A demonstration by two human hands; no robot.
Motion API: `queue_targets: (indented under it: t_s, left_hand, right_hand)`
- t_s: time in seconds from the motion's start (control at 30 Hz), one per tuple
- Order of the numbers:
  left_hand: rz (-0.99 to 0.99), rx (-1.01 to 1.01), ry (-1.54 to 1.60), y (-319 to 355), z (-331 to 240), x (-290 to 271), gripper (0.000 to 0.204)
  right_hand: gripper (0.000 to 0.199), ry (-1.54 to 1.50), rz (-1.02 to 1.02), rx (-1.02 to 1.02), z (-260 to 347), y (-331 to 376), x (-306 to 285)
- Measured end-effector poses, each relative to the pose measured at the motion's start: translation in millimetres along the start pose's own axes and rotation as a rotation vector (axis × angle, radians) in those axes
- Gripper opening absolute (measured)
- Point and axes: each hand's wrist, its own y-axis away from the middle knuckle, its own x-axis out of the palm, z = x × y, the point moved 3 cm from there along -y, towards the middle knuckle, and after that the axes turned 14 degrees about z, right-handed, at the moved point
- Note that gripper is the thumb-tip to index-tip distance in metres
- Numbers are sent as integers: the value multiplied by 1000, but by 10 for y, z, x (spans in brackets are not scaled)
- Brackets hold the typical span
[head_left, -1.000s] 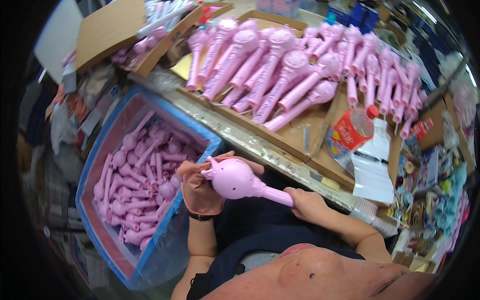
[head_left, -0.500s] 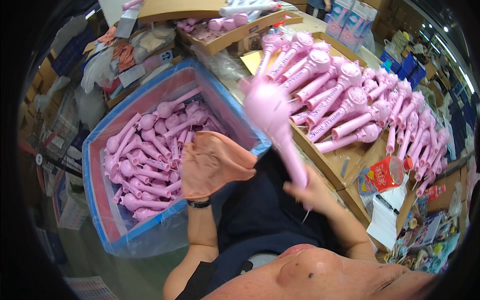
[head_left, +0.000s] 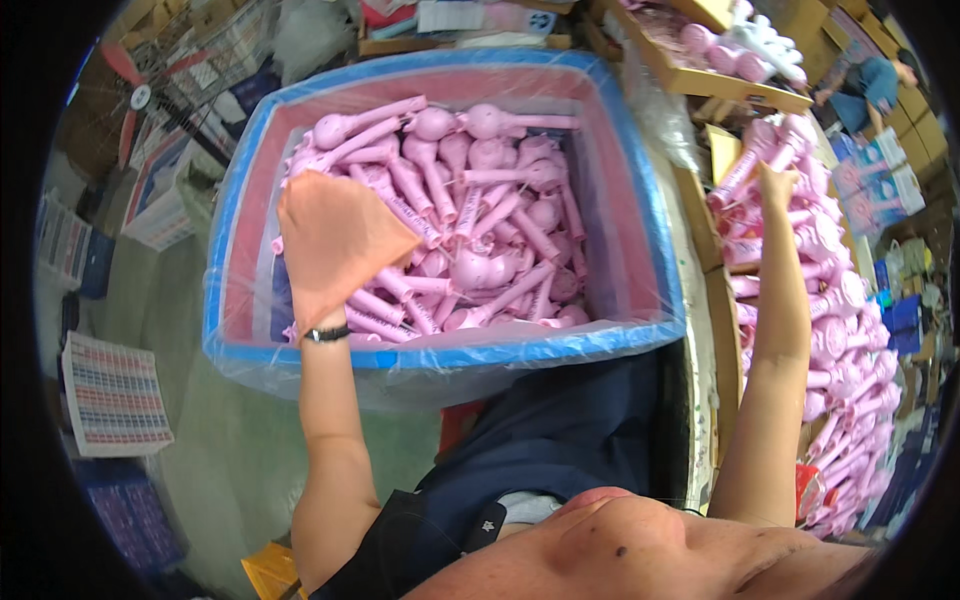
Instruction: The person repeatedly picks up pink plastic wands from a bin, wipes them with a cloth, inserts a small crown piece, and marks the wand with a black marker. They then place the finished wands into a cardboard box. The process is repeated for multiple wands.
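Note:
An orange-pink cloth (head_left: 335, 240) covers my left hand (head_left: 318, 300) and hides its fingers. That hand hovers at the left side of a large blue-rimmed bin (head_left: 440, 350), above heaped pink plastic wands (head_left: 485, 265) with round heads and tubular handles. My right arm reaches far to the right, to a cardboard box (head_left: 722, 330) of similar wands lying in rows. At the box's far end my right hand (head_left: 776, 187) has its fingers closed around a pink wand (head_left: 738, 180), partly hidden among the others.
Clear plastic lines the bin and hangs over its edge. Behind the right-hand box stands another open carton (head_left: 740, 92) with pink and white parts. Printed cartons (head_left: 880, 180) stand at the far right, near another person (head_left: 870, 85). A patterned crate (head_left: 115, 395) sits on the floor at left.
My right hand has carried a wand from in front of me to the far end of the box. My left hand, under the cloth, has moved left over the bin. The view has turned left.

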Motion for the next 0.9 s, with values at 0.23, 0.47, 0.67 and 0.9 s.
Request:
queue_targets:
  t_s: [0.23,0.47,0.67,0.9]
  left_hand:
    - [178,100,117,-321,-108,-444,35]
    - [188,325,258,-515,-509,-597,28]
    - [205,425,310,-507,-731,-604,23]
    - [214,420,325,-445,-692,-619,16]
  right_hand:
    - [39,103,-98,-830,1149,1132,528]
    - [36,236,1225,-806,1918,2842,2875]
    - [60,-183,1102,-96,1456,3151,4233]
    - [25,-698,1151,489,1089,2769,3527]
